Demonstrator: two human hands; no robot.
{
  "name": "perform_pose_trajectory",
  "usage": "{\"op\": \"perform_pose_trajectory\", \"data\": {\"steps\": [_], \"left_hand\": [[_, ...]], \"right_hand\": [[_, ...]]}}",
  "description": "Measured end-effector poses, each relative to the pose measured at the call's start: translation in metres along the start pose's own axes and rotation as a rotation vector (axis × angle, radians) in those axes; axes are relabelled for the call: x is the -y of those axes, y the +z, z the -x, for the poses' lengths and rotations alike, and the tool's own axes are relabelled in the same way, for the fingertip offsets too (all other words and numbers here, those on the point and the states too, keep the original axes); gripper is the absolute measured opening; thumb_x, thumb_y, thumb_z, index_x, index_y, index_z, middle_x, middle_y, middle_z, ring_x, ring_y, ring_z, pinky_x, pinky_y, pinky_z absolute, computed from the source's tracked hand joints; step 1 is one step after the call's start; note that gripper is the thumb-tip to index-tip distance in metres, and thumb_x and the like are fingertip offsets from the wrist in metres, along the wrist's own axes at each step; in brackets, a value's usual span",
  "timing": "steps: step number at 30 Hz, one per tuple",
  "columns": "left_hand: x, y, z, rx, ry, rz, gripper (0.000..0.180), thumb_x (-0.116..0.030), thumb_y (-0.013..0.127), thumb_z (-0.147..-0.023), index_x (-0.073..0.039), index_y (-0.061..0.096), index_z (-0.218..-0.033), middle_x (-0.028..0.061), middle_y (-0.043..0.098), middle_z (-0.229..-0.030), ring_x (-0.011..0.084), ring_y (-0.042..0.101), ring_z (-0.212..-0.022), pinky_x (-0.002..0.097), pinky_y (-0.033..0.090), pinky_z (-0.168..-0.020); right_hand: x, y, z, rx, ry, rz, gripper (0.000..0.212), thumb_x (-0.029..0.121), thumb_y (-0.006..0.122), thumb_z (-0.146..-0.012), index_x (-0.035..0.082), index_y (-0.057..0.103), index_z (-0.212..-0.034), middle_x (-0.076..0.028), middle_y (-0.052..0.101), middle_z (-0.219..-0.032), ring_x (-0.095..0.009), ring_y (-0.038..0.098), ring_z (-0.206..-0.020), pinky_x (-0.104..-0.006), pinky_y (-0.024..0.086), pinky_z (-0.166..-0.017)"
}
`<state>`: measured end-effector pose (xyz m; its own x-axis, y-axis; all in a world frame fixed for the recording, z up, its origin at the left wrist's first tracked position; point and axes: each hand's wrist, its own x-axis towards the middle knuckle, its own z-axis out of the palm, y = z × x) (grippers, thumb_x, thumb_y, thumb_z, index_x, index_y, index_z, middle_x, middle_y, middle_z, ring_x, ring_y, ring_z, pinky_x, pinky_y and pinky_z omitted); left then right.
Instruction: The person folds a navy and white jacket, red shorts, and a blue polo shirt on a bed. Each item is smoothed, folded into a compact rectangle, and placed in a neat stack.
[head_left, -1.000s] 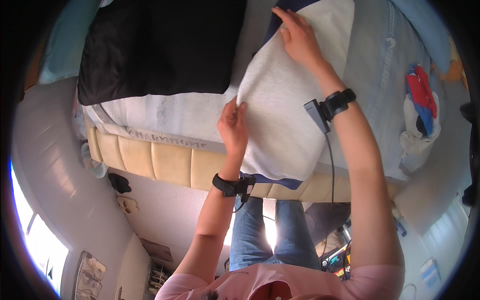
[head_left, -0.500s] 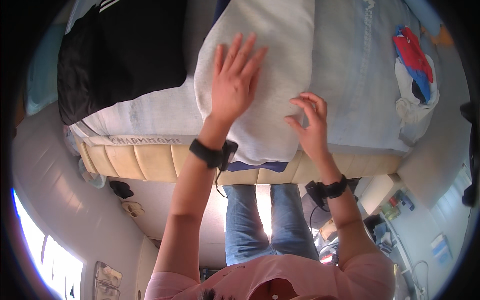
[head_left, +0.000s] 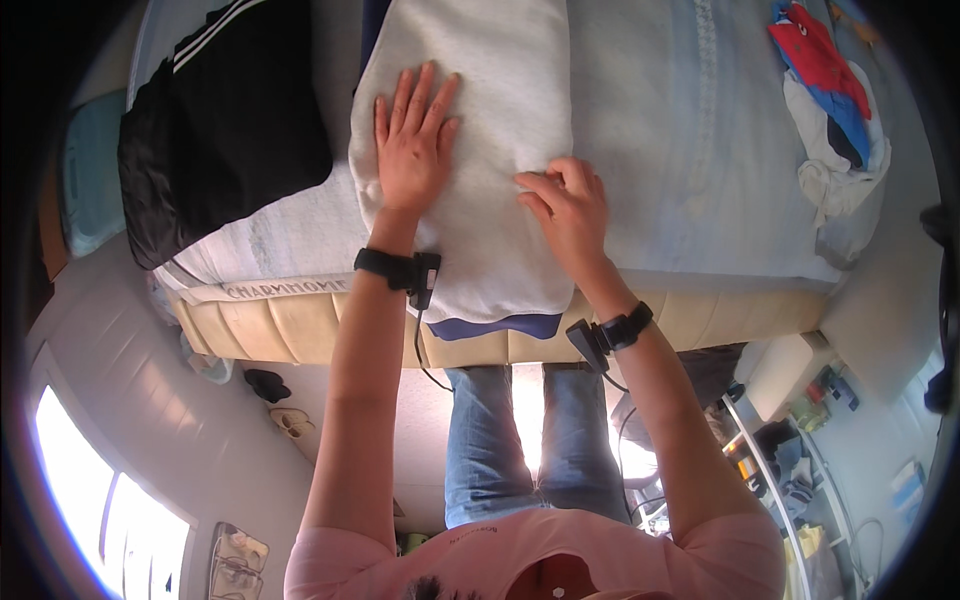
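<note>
Grey garment (head_left: 475, 245): soft, matte knit, long folded shape, lying under and between your hands; navy band (head_left: 495, 327) at its near end, hanging over the bed edge. Black garment (head_left: 235, 130), left of your left hand: smooth, slight sheen, white stripes.

Your left hand (head_left: 412, 160) is flat on the grey cloth, fingers spread. Your right hand (head_left: 572, 215) is at its right edge, thumb and fingers curled; can't tell if they pinch cloth.

Surface: pale blue-grey sheet (head_left: 640, 150); padded cream bed frame (head_left: 270, 330) below your hands. Crumpled red, blue and white clothes (head_left: 835, 95) well right of your right hand.
</note>
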<state>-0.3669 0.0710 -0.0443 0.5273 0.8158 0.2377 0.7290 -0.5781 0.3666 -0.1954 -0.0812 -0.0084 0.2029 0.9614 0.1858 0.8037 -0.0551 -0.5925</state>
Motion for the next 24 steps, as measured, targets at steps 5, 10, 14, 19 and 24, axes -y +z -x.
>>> {"op": "perform_pose_trajectory", "data": {"steps": [5,10,14,19,24], "left_hand": [[0.001,-0.002,0.000,0.016,0.006,0.034,0.047,-0.028,0.051,-0.103,-0.027,0.048,-0.150,0.0008,0.038,-0.161,0.0259,0.030,-0.151,0.0541,0.017,-0.122],[-0.018,-0.010,0.009,0.100,-0.086,0.094,0.051,-0.027,0.051,-0.102,-0.027,0.044,-0.153,0.0030,0.035,-0.162,0.0292,0.026,-0.152,0.0549,0.015,-0.122],[-0.071,-0.026,0.064,0.272,0.062,0.067,0.058,-0.031,0.054,-0.100,-0.029,0.038,-0.156,0.0041,0.027,-0.166,0.0297,0.021,-0.154,0.0571,0.013,-0.123],[-0.104,-0.049,0.159,0.585,0.365,0.062,0.067,-0.029,0.061,-0.095,-0.035,0.035,-0.156,0.0001,0.025,-0.166,0.0275,0.023,-0.153,0.0571,0.018,-0.123],[-0.089,-0.055,0.204,0.758,0.293,-0.002,0.079,-0.017,0.067,-0.087,-0.038,0.033,-0.156,-0.0069,0.024,-0.165,0.0217,0.026,-0.151,0.0509,0.026,-0.123]], "right_hand": [[-0.005,0.012,-0.005,-0.024,-0.096,0.038,0.014,0.008,0.077,-0.076,0.014,0.066,-0.083,0.000,0.052,-0.087,-0.022,0.056,-0.085,-0.0386,0.041,-0.072],[-0.002,-0.010,0.018,0.001,-0.009,-0.114,0.010,0.007,0.071,-0.080,0.011,0.061,-0.080,-0.004,0.052,-0.086,-0.025,0.056,-0.085,-0.0403,0.041,-0.073],[0.013,-0.065,0.113,0.452,-0.120,-0.272,0.010,0.011,0.070,-0.081,0.008,0.060,-0.084,-0.008,0.053,-0.087,-0.030,0.056,-0.086,-0.0426,0.043,-0.076],[0.013,-0.124,0.230,1.098,-0.038,-0.101,0.032,0.007,0.066,-0.082,0.006,0.067,-0.113,-0.015,0.057,-0.115,-0.032,0.058,-0.107,-0.0407,0.046,-0.091],[0.017,-0.113,0.183,0.624,0.122,-0.146,0.063,-0.004,0.060,-0.081,0.010,0.053,-0.143,-0.015,0.053,-0.138,-0.032,0.051,-0.127,-0.0446,0.044,-0.100]]}}
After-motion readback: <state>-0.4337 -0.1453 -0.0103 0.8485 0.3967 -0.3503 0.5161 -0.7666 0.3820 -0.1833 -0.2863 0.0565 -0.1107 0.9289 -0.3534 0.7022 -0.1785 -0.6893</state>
